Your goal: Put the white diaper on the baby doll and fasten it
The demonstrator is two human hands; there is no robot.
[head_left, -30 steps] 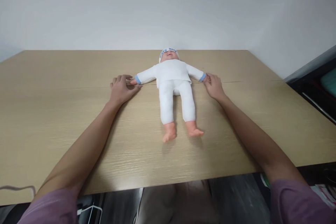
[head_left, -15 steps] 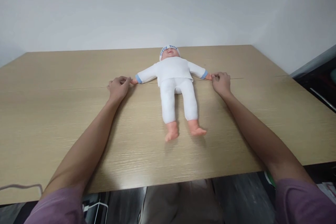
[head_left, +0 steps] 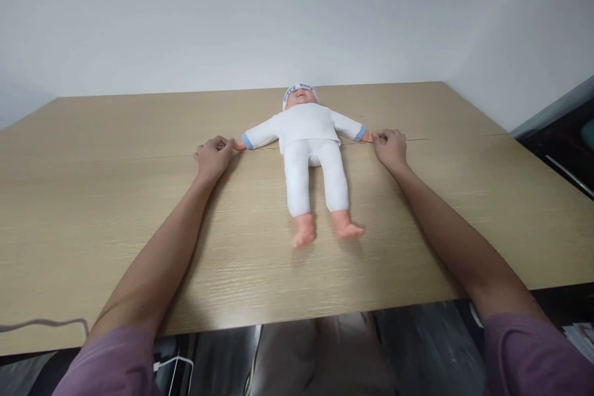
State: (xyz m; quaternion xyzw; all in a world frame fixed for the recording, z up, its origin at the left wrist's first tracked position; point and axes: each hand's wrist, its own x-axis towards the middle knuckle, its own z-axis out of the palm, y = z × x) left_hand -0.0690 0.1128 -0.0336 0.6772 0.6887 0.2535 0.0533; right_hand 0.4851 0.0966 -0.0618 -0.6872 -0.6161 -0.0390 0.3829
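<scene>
A baby doll (head_left: 309, 148) in a white suit with blue cuffs and a white cap lies on its back on the wooden table (head_left: 93, 198), head away from me, arms spread, bare feet toward me. My left hand (head_left: 212, 156) rests on the table with its fingers curled, pinching the doll's hand on the left. My right hand (head_left: 390, 148) is also curled, its fingertips pinching the doll's other hand on the right.
A white wall rises behind the table's far edge. A thin white cable (head_left: 41, 323) lies on the near left corner. Dark furniture (head_left: 557, 148) stands at the right. My legs show below the near edge.
Both hands slid outward from the doll's cuffs to its hands and curled shut on them. The doll's arms now lie stretched straighter out to the sides.
</scene>
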